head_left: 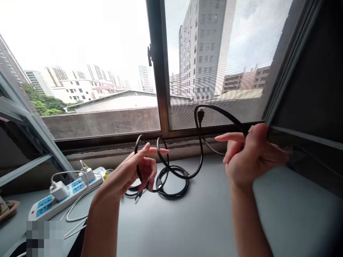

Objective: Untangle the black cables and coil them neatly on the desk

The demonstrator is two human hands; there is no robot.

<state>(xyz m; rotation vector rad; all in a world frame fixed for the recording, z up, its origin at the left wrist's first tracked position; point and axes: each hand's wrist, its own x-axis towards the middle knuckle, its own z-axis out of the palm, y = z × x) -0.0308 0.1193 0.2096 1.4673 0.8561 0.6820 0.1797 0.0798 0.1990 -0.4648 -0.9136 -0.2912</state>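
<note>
A black cable [201, 153] hangs in loose loops between my two hands, above the table. My right hand [245, 153] is closed around one part of it, with the index finger pointing left. Near that hand, a black plug [200, 115] dangles from the top of a loop. My left hand [139, 167] has its fingers curled around another part of the cable, its index finger stretched to the right. Below the left fingers, a small plug end [138, 197] shows. Behind the loops, a coiled black cable [174, 196] lies on the table, partly covered by the held one.
A white power strip [66, 192] with blue sockets stands at the left on the grey table [187, 225]. White chargers [59, 191] and white cords [70, 214] are plugged into it. A brown dish [10, 210] sits at the far left. Behind is a window frame [158, 71].
</note>
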